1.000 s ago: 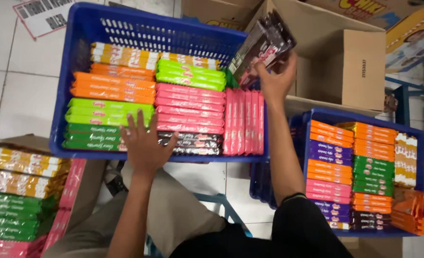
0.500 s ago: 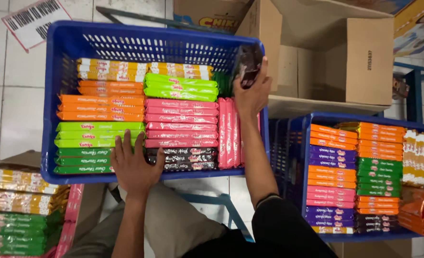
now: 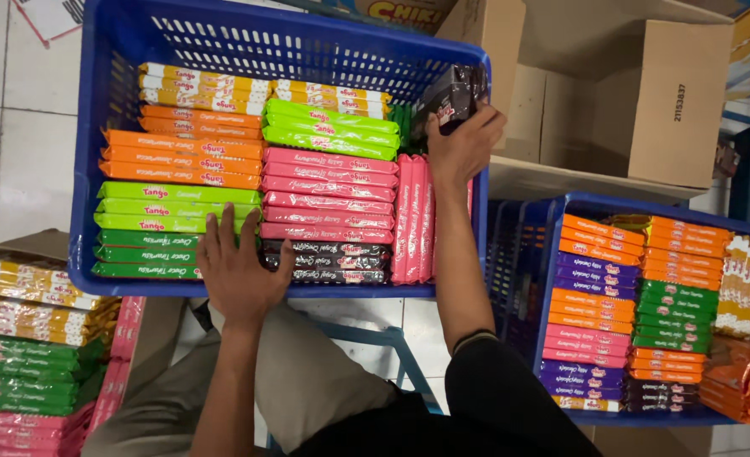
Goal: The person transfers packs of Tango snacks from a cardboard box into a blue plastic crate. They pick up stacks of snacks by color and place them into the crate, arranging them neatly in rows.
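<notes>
- Far left, on the floor: stacked wafer packs [image 3: 28,338] in yellow, green and pink, sitting in an open carton, well apart from your hands.
- Big blue crate [image 3: 87,169] in front of you, packed flat with rows of long packs: yellow-white and orange at the back left, light green and dark green below them, pink in the middle, black near the front.
- Your left hand [image 3: 238,269] lies flat, fingers spread, on the crate's front rim, fingertips over the dark green packs [image 3: 146,254] and the edge of the black packs [image 3: 324,261]. It grips nothing.
- Pink packs set on edge [image 3: 413,216] fill the crate's right side, just beside your right forearm.
- Your right hand [image 3: 464,145] is clamped on a bundle of dark brown packs [image 3: 453,95], held tilted at the crate's back right corner, touching the light green packs [image 3: 332,129] beside it.
- Open cardboard box [image 3: 645,93] stands behind the crate, to the right.
- Second blue crate [image 3: 561,211] on the right holds orange, purple, green and pink packs in rows; loose orange packs [image 3: 743,381] lie at its far right edge.
</notes>
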